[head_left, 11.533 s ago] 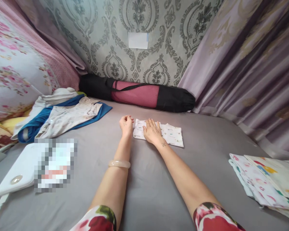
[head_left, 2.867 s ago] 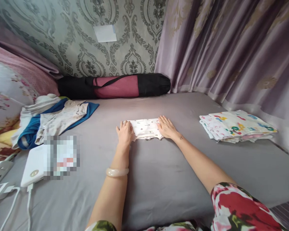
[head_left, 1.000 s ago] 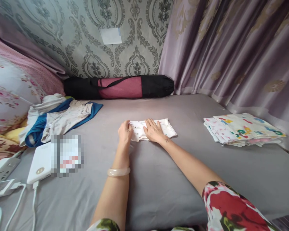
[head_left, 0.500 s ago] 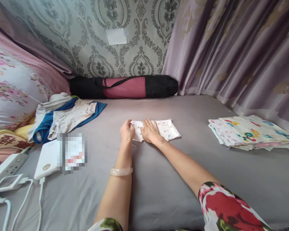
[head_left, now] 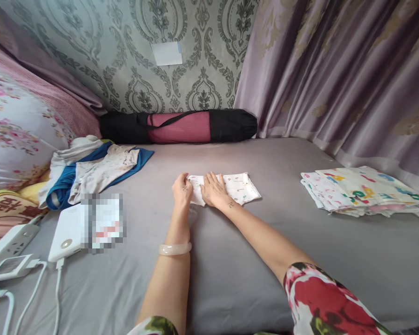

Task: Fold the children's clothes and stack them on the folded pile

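Cloth [head_left: 240, 188], white with small prints, lay folded on the grey bed sheet [head_left: 237, 274], in front of the right half of the long black and pink bag [head_left: 178, 128] and well apart from it. The person's right hand [head_left: 214, 190] rested flat on it, fingers straight and slightly apart. The left hand [head_left: 182, 188] was at the end lying nearer the bag's middle, its fingers curled in together; whether they pinched the edge could not be told. A pale bracelet [head_left: 174, 249] circled that arm. Loose clothes [head_left: 101, 170] lay in front of the bag's left end, and a stack of folded clothes [head_left: 366, 190] sat to the bag's right, nearer the person. White paper [head_left: 168, 54] was on the wall above the bag.
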`<state>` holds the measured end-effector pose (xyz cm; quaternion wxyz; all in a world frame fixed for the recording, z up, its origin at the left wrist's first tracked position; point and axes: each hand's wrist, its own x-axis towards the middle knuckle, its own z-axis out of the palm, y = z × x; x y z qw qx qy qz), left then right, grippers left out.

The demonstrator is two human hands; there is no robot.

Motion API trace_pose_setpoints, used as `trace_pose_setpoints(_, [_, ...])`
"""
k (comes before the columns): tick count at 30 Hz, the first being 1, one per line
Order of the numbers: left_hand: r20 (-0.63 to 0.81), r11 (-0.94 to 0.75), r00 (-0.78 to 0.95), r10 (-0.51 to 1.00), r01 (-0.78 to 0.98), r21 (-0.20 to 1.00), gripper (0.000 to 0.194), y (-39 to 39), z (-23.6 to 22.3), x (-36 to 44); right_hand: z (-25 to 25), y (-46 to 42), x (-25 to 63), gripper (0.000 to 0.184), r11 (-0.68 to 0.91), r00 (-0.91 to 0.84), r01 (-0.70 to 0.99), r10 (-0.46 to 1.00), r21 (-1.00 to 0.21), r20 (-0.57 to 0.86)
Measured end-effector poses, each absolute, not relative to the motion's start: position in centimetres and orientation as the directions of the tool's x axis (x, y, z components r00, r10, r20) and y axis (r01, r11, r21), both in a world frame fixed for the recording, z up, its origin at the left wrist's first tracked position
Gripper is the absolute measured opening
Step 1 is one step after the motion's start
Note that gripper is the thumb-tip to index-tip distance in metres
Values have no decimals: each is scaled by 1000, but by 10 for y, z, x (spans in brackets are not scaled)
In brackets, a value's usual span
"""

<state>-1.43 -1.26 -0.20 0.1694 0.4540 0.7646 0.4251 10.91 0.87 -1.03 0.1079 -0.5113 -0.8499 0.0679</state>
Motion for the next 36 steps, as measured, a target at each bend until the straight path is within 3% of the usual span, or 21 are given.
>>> trace_pose_setpoints(25, [171, 138, -645, 745, 400, 906, 40, -7, -12, -28, -8, 3, 78, 60, 494, -500, 822, 864, -284, 59])
trace_pose_setpoints(36, [141, 195, -658, 740, 411, 891, 45, -2, -19, -34, -10, -3, 61, 64, 548, -564, 781, 825, -299, 36])
